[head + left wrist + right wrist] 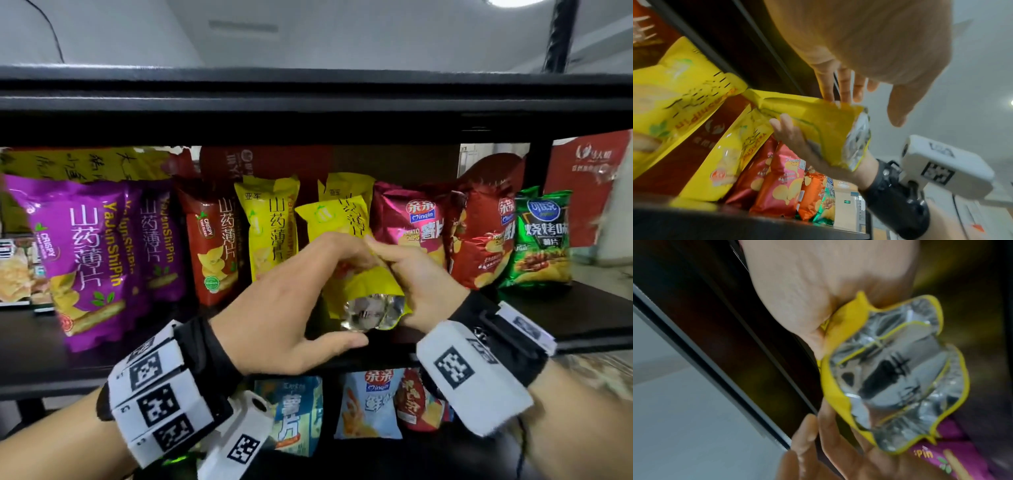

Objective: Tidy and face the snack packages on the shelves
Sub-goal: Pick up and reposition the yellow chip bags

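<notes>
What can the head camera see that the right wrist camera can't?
Only the head view shows the whole row: the green barbecue crisp bag, the red yam crisp bag and blue bags on the lower shelf. Only the right wrist view shows the crinkled silver foil bottom close up. Both show the yellow crisp bag held by the left hand and right hand.

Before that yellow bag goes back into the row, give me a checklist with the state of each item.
1. Both hands on the yellow bag: ok, left hand and right hand hold it.
2. Bag upright: not ok, tilted, silver bottom toward the camera.
3. Front facing out: cannot tell.
4. Gap between the standing yellow bag and pink bag: ok.
5. Neighbours standing: ok.
</notes>
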`<state>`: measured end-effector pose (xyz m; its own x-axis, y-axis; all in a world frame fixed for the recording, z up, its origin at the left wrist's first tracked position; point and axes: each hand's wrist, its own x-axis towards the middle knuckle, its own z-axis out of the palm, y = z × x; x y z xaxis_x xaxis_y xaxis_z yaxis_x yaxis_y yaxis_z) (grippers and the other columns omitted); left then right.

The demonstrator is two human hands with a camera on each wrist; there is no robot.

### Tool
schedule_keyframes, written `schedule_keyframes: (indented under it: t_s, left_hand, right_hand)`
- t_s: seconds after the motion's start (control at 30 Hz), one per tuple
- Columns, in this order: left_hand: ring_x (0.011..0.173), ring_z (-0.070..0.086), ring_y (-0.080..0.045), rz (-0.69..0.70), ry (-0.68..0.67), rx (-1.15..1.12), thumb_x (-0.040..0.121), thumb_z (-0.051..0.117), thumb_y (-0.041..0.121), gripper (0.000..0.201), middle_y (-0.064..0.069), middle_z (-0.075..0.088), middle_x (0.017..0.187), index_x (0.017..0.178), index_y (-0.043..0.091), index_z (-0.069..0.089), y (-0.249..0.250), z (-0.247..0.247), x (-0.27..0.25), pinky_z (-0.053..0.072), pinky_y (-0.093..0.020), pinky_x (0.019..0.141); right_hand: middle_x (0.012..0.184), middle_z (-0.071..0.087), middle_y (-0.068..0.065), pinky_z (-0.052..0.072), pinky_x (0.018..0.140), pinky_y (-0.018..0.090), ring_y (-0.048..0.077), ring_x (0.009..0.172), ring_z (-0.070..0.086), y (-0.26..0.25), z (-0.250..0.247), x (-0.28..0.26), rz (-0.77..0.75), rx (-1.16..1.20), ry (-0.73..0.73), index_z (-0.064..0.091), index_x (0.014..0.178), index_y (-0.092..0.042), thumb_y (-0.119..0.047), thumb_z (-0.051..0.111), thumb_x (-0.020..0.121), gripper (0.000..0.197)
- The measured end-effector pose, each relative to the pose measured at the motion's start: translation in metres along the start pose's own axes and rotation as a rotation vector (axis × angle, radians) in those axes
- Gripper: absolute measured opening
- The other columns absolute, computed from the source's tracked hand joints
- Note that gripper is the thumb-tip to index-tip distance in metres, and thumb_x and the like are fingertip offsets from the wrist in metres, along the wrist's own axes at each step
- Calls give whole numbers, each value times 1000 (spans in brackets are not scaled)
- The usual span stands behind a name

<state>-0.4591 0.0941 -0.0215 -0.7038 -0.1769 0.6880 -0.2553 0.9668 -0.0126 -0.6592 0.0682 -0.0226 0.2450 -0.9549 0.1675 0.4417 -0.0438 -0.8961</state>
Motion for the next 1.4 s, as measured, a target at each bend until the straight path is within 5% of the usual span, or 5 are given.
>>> schedule_keyframes:
  t_s: [0.13,0.57,0.83,1.0,1.4]
  left_hand:
    - [122,55,-12,-236,101,-121,91,68,37,59,2,49,132,141,15,46,6,6,-3,49,-27,102]
    - [128,45,15,-511,303,-458,80,69,53,77,40,47,137,145,49,27,-4,23,-3,43,-19,107]
    - [115,64,-4,-597,647,-725,81,73,32,65,15,69,122,138,20,44,-30,30,5,54,-19,89]
    - [102,73,-17,-681,720,-822,81,73,39,53,2,75,112,127,17,57,-44,25,2,59,-39,89]
    - [94,75,-29,-909,560,-1296,71,60,59,60,-14,76,109,108,15,76,-48,10,-9,62,-42,73]
  right_hand:
    - [90,74,16,58,54,35,25,62,72,9,-6,6,-63,25,-45,58,127,-11,-20,56,86,43]
    - [142,57,-11,48,105,39,8,131,54,24,10,-6,-434,-216,-94,54,141,-30,-46,51,91,52]
    - [136,58,-25,41,96,10,-10,127,49,35,26,-18,-528,-431,-184,64,130,-13,-31,42,96,45]
    - [132,65,0,47,85,31,11,115,61,22,23,-16,-554,-408,-72,64,129,-14,-10,47,99,35]
    - [119,72,11,52,100,46,25,112,67,48,42,10,-33,-112,-120,68,117,-16,-36,44,99,36]
